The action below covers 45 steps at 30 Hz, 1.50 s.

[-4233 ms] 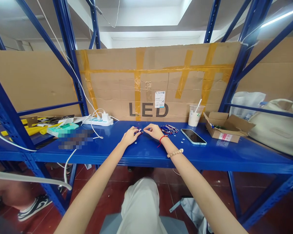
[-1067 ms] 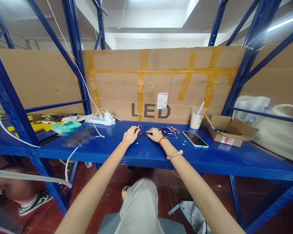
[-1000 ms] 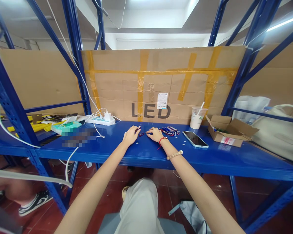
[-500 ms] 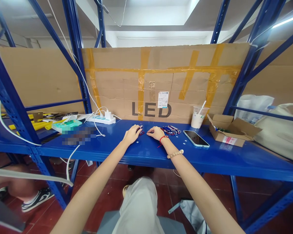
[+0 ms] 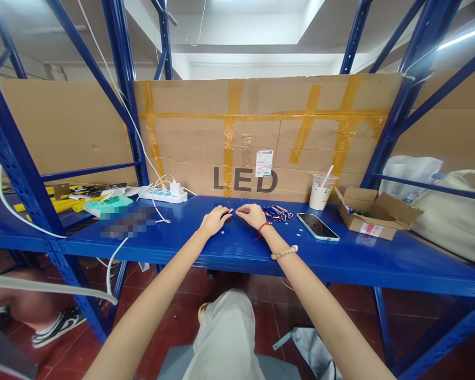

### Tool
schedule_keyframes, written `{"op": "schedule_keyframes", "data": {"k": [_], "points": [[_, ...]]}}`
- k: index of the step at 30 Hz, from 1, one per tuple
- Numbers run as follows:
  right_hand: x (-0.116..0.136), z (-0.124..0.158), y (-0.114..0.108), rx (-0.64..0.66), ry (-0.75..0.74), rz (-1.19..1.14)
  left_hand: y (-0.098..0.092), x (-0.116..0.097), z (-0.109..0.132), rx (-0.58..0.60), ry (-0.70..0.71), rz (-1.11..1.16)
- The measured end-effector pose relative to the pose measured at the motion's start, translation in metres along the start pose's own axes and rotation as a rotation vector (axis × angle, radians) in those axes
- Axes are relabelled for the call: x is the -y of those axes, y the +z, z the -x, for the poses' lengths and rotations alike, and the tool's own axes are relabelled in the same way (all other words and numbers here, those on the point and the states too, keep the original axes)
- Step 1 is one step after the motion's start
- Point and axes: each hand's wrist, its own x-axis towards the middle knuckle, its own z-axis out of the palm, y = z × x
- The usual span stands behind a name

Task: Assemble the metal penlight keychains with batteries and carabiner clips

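Observation:
My left hand (image 5: 214, 220) is closed around a small dark red metal clip (image 5: 228, 214), perhaps a carabiner, just above the blue shelf top (image 5: 182, 232). Close to its right, my right hand (image 5: 252, 215) has thumb and fingertips pinched together, pointing at the clip. Whether anything tiny is between those fingertips cannot be made out. Beyond the right wrist lies a small pile of shiny blue and red metal clips (image 5: 277, 213). Fingers hide part of the held clip.
A phone (image 5: 318, 227), a plastic cup with a straw (image 5: 322, 192) and an open cardboard box (image 5: 371, 224) stand to the right. A white power strip (image 5: 164, 196) with cables lies left. Blue uprights and a cardboard sheet (image 5: 174, 142) bound the shelf. Someone's shoe (image 5: 57, 328) shows lower left.
The red clip that showed low between the hands is now up at my left fingertips. My right fingertips have lifted slightly and stay pinched. The pile looks unchanged.

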Motion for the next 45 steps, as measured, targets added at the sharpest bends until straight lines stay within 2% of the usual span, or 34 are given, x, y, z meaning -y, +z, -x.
{"op": "schedule_keyframes", "data": {"k": [3,7,11,24,30,36,45], "points": [[0.004,-0.001,0.002,-0.081,-0.089,-0.188,0.001,0.001,-0.001,0.001,0.004,-0.004],[0.006,-0.002,0.004,-0.106,-0.132,-0.289,0.001,0.000,-0.002,-0.008,0.013,-0.001],[0.006,-0.002,0.005,-0.131,-0.137,-0.305,0.001,0.001,-0.003,-0.007,0.009,-0.005],[0.007,0.000,0.004,-0.096,-0.161,-0.283,-0.001,-0.003,-0.001,-0.005,-0.014,-0.004],[0.006,0.000,0.004,-0.089,-0.118,-0.329,-0.003,-0.004,0.000,0.020,-0.010,-0.005],[0.007,0.000,0.004,-0.026,-0.106,-0.379,-0.005,-0.006,0.001,0.036,-0.004,-0.015],[0.005,0.000,0.006,-0.029,-0.107,-0.369,-0.004,-0.005,0.001,0.046,-0.031,-0.008]]}}
